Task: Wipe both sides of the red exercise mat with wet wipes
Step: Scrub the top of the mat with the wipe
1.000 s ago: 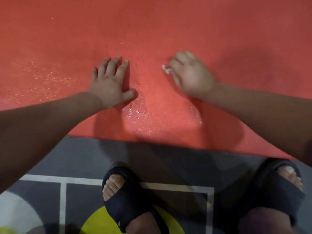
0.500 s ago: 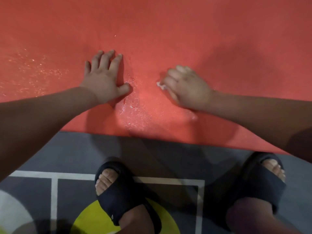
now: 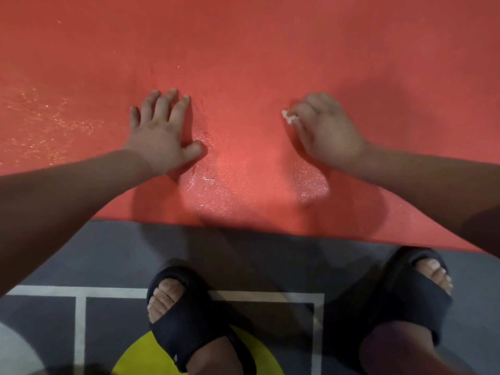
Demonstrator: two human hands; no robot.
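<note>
Right hand [image 3: 328, 133] had slid away from the left hand [image 3: 162, 131] since the earlier frame, widening the gap. Its fingers were clenched round a wet wipe [image 3: 289, 117], only a white scrap showing, against the red exercise mat [image 3: 257, 44], which lay flat on the floor [image 3: 113, 253]. Left hand lay released, fingers spread on the mat. Wet sheen marked the near strip and far left; the remainder looked dry, the underside unseen. No wipe packet or other container appeared.
</note>
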